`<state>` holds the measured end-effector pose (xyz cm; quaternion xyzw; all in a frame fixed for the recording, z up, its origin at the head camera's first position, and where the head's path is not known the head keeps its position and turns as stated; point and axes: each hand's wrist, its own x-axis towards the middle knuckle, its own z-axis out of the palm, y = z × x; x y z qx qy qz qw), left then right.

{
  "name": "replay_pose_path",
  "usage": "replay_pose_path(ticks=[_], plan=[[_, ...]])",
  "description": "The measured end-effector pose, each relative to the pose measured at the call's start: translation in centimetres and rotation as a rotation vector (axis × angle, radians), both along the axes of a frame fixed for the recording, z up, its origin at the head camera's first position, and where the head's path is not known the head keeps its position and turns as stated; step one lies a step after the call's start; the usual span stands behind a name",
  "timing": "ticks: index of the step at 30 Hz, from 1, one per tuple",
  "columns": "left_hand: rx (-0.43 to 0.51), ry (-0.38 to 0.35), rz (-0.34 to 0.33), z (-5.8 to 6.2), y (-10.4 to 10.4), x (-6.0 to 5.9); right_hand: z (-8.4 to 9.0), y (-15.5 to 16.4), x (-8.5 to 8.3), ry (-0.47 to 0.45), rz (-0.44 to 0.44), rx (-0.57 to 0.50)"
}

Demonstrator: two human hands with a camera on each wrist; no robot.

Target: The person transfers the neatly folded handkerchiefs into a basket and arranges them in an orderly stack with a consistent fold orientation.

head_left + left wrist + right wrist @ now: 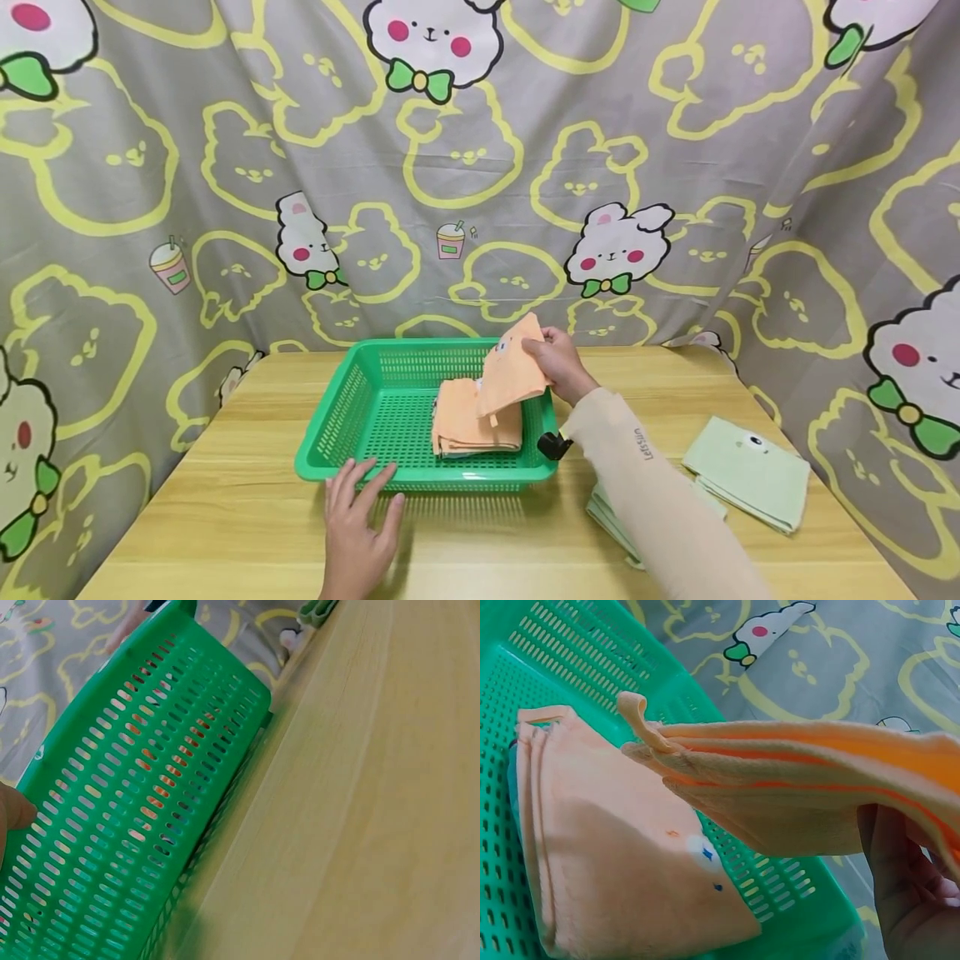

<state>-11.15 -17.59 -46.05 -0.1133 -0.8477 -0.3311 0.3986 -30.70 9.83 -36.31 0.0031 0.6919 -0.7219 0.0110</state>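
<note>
A green perforated basket [352,400] stands on the wooden table [225,517]. Inside it lies a stack of folded orange towels [468,429]. My right hand [558,360] grips another folded orange towel [510,371] and holds it tilted above the stack, over the basket's right side. In the right wrist view that held towel [817,795] hangs over the stacked orange towels [622,862] and the basket [570,652]. My left hand [358,521] lies flat on the table, its straight fingertips touching the basket's front wall [142,817].
Folded pale green towels [750,471] lie on the table at the right. More green towels [611,512] sit partly hidden under my right forearm. A cartoon-print cloth [480,167] hangs behind and beside the table.
</note>
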Motion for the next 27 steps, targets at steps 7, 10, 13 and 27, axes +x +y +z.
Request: replay_pose_path(ticks=[7,10,13,27], plan=[[0.001,0.000,0.001,0.0,-0.1,-0.1,-0.5,-0.9,-0.1,-0.014,0.006,-0.001],[0.001,0.000,-0.001,-0.1,-0.1,-0.1,-0.5,-1.2,0.0,-0.013,0.007,-0.009],[0.002,0.000,-0.002,-0.1,-0.1,-0.1,-0.6,-1.5,0.0,-0.027,0.020,-0.010],[0.012,-0.003,0.001,0.1,0.2,0.0,-0.8,-2.9,0.2,-0.042,0.043,-0.011]])
